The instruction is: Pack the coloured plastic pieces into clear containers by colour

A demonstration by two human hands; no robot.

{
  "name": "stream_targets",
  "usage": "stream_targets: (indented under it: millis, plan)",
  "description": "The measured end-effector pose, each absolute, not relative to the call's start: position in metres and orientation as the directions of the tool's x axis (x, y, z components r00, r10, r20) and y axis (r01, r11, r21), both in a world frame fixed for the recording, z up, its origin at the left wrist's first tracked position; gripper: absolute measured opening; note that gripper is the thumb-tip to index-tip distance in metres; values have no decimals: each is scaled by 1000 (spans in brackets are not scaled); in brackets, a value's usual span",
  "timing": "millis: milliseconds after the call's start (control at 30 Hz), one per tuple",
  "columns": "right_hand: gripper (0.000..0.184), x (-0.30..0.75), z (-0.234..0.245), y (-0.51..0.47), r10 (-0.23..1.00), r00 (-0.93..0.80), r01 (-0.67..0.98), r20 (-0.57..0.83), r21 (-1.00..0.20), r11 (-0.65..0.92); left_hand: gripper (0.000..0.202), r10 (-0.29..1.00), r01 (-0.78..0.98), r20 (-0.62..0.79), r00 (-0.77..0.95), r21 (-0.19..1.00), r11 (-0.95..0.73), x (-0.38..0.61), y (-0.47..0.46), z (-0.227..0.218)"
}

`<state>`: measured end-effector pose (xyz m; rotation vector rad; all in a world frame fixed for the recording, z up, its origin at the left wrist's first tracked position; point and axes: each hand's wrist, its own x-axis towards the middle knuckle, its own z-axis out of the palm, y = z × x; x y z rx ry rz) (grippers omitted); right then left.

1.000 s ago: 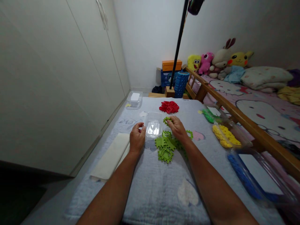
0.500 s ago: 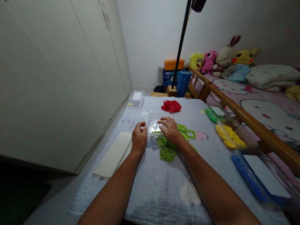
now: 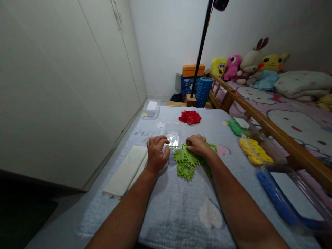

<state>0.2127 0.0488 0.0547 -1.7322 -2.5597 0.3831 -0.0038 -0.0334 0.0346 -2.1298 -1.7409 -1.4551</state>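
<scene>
A small clear plastic box (image 3: 173, 135) stands on the pale blue quilt (image 3: 181, 200), with a green piece showing at its near end. My left hand (image 3: 157, 153) grips the box's near left corner, fingers curled. A pile of light green toothed pieces (image 3: 186, 162) lies just right of the box. My right hand (image 3: 198, 145) rests on top of that pile with its fingers closed in a pinch on one of the pieces.
A heap of red pieces (image 3: 190, 117) lies farther back, another clear box (image 3: 151, 108) at the far left. Clear boxes with dark green (image 3: 235, 127), yellow (image 3: 255, 151) and blue pieces (image 3: 275, 197) line the right, beside a wooden bed rail (image 3: 272, 133). A folded white cloth (image 3: 127, 171) lies left.
My right hand dropped a green piece into the clear box, then came back down onto the green pile. My left hand stayed at the box's corner.
</scene>
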Motion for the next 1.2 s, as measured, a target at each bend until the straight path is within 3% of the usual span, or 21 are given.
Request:
stream_targets:
  millis: [200, 400, 500, 600, 800, 933, 1100, 1200]
  plan:
    - [18, 218, 48, 55, 917, -388, 887, -88, -306, 346, 10, 791, 839, 602, 110, 370, -398, 0, -38, 34]
    - [3, 228, 42, 68, 891, -453, 657, 29, -665, 355, 16, 817, 870, 559, 141, 324, -372, -2, -36, 31]
    - [10, 231, 43, 71, 894, -446, 500, 40, -817, 286, 23, 811, 878, 568, 140, 307, -366, -2, -36, 30]
    - [18, 232, 46, 72, 916, -385, 383, 116, -882, 273, 24, 808, 889, 575, 128, 294, -350, -3, -35, 29]
    - [25, 226, 50, 71, 938, -189, 266, 289, -905, 333, 19, 792, 888, 609, 41, 341, -309, -2, -34, 28]
    - [26, 213, 53, 66, 926, -157, 231, 342, -899, 371, 24, 788, 837, 595, -160, 505, -211, -5, -28, 26]
    - [22, 189, 57, 49, 849, -210, 358, 485, -769, 529, 31, 774, 704, 521, -360, 696, -141, -13, -18, 15]
    - [23, 175, 56, 36, 852, -226, 522, 472, -680, 515, 31, 791, 623, 449, -415, 774, -113, -13, -14, 8]
